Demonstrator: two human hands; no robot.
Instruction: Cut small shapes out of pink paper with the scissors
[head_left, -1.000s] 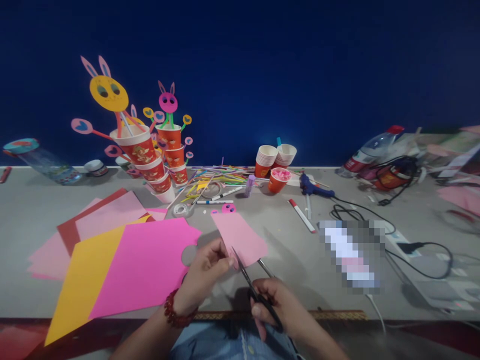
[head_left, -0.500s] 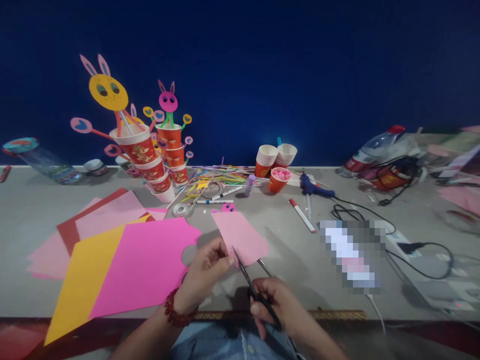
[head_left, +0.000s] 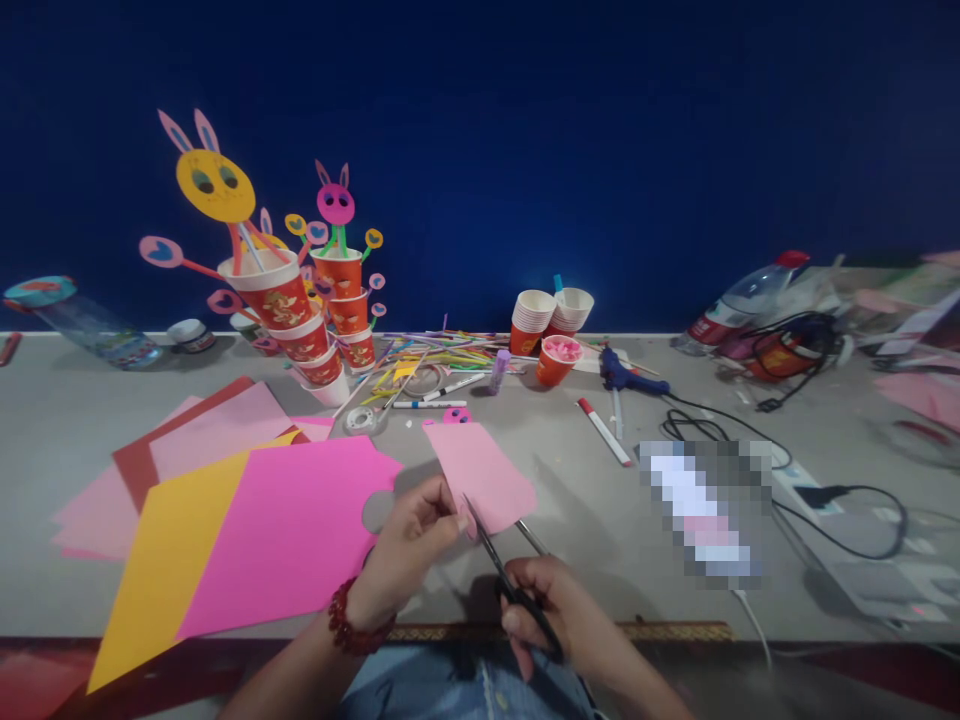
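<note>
A light pink sheet of paper [head_left: 484,472] is pinched at its lower left edge by my left hand [head_left: 416,535], which wears a dark red bead bracelet. My right hand [head_left: 551,605] grips the black handles of a pair of scissors [head_left: 491,553]. The scissor blades are spread, one over the sheet's lower left part and the other under it, its shaft showing past the lower right edge. A small flap of pink paper hangs by my left fingertips. Just left of my left hand lies a bright magenta sheet [head_left: 292,530] with a round cut-out, overlapping a yellow sheet [head_left: 165,560].
Stacked red cup figures [head_left: 281,300] with paper faces stand at the back left. Behind the paper lie coloured sticks [head_left: 435,352], markers [head_left: 604,432] and a purple glue stick [head_left: 500,371]. A blue glue gun [head_left: 630,375] trails its cable on the right, near a plastic bottle [head_left: 742,300].
Almost nothing differs. The small pink flap by my left fingertips hangs slightly lower; both hands and the scissors stay in nearly the same place.
</note>
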